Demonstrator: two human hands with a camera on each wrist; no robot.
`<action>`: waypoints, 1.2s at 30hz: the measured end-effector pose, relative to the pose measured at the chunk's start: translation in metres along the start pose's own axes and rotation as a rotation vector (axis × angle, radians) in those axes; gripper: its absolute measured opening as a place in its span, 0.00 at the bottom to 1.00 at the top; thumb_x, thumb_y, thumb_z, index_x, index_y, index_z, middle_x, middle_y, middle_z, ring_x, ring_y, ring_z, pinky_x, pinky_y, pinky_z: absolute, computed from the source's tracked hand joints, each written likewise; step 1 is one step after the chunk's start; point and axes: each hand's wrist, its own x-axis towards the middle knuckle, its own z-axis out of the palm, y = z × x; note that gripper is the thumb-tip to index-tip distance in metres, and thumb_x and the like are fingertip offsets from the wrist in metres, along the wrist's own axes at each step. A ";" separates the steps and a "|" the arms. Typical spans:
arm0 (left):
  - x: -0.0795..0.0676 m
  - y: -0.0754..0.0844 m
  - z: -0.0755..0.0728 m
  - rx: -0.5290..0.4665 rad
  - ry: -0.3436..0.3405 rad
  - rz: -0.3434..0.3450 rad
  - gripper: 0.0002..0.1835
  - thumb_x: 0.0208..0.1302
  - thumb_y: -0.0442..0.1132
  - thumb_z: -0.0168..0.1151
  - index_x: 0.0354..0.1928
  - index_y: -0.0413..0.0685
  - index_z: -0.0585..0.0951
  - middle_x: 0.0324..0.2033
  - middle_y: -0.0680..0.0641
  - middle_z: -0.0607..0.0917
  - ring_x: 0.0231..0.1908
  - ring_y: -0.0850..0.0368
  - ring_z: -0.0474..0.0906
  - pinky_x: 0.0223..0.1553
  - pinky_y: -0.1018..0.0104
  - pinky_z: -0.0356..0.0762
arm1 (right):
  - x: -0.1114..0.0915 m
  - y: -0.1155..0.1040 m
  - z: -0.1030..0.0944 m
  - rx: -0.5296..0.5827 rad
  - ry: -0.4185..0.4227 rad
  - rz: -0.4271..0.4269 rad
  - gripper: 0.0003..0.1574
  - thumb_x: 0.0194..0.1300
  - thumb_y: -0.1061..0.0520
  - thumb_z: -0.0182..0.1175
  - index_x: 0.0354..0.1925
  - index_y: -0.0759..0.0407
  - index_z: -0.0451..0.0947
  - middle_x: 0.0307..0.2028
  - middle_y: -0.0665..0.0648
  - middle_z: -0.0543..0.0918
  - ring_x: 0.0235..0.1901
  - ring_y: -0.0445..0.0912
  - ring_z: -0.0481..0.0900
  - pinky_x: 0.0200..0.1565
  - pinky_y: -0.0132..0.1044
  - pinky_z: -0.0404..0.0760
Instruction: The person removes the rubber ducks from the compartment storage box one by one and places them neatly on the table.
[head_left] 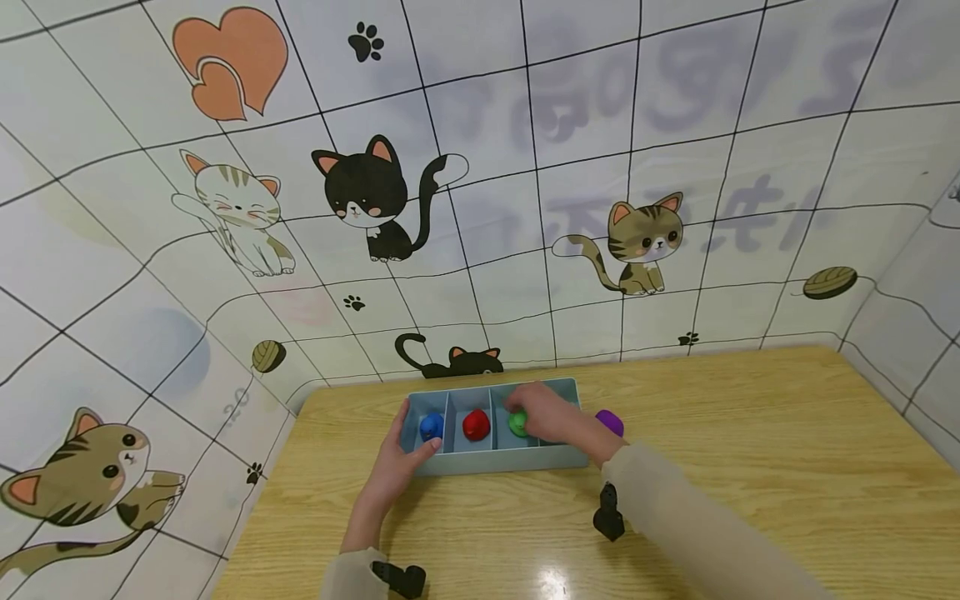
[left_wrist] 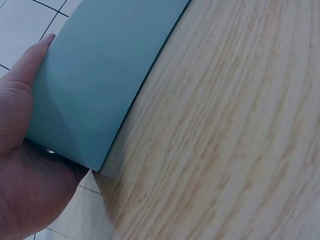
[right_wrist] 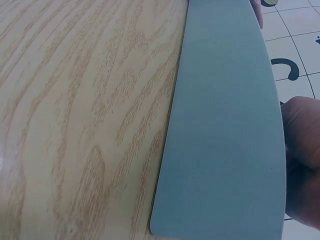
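A grey-blue divided box stands lengthwise on the table, its plain front side filling much of both wrist views. My left hand grips its left end, the thumb over the front rim and the fingers round the outer side. In the left compartment lies a rounded blue lump; beside it, in its own compartment, sits a red one. My right hand reaches over the front rim into the third compartment, fingers curled down round a green lump. The hand and wrist partly cover the rightmost compartment.
A purple lump lies on the wooden table just right of the box, partly behind the right forearm. Behind the table rises a wall with cat pictures. A black wrist camera hangs at the right sleeve.
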 end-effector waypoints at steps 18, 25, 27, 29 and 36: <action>0.002 -0.004 0.001 0.005 -0.006 0.002 0.52 0.66 0.51 0.71 0.83 0.56 0.49 0.80 0.37 0.49 0.77 0.30 0.41 0.71 0.28 0.44 | 0.001 -0.002 0.002 -0.139 -0.056 -0.063 0.18 0.53 0.80 0.61 0.40 0.69 0.86 0.44 0.62 0.86 0.47 0.58 0.79 0.50 0.48 0.80; 0.000 -0.001 0.000 0.006 -0.002 -0.003 0.52 0.66 0.50 0.71 0.83 0.56 0.49 0.80 0.36 0.50 0.77 0.29 0.41 0.70 0.27 0.44 | 0.000 -0.003 0.002 -0.113 -0.083 -0.026 0.24 0.56 0.80 0.59 0.49 0.68 0.86 0.49 0.63 0.86 0.57 0.64 0.76 0.63 0.55 0.72; 0.000 0.000 0.000 0.006 -0.002 -0.004 0.52 0.66 0.50 0.71 0.83 0.55 0.49 0.80 0.36 0.50 0.77 0.29 0.41 0.70 0.27 0.44 | 0.000 -0.002 0.003 -0.084 -0.081 -0.028 0.24 0.57 0.80 0.58 0.49 0.68 0.86 0.49 0.62 0.87 0.58 0.63 0.76 0.66 0.57 0.69; -0.001 0.000 0.000 0.004 -0.001 -0.004 0.52 0.66 0.50 0.72 0.83 0.55 0.49 0.80 0.35 0.50 0.77 0.29 0.41 0.70 0.27 0.44 | -0.001 0.000 0.003 -0.074 -0.067 -0.062 0.24 0.58 0.80 0.57 0.49 0.68 0.86 0.48 0.62 0.87 0.56 0.60 0.79 0.66 0.57 0.68; 0.001 -0.002 0.000 0.004 -0.002 0.004 0.52 0.66 0.50 0.72 0.83 0.55 0.50 0.80 0.35 0.50 0.77 0.30 0.41 0.71 0.28 0.45 | -0.005 0.006 0.004 -0.031 0.001 -0.185 0.20 0.62 0.78 0.58 0.50 0.71 0.84 0.49 0.64 0.87 0.53 0.57 0.83 0.66 0.60 0.67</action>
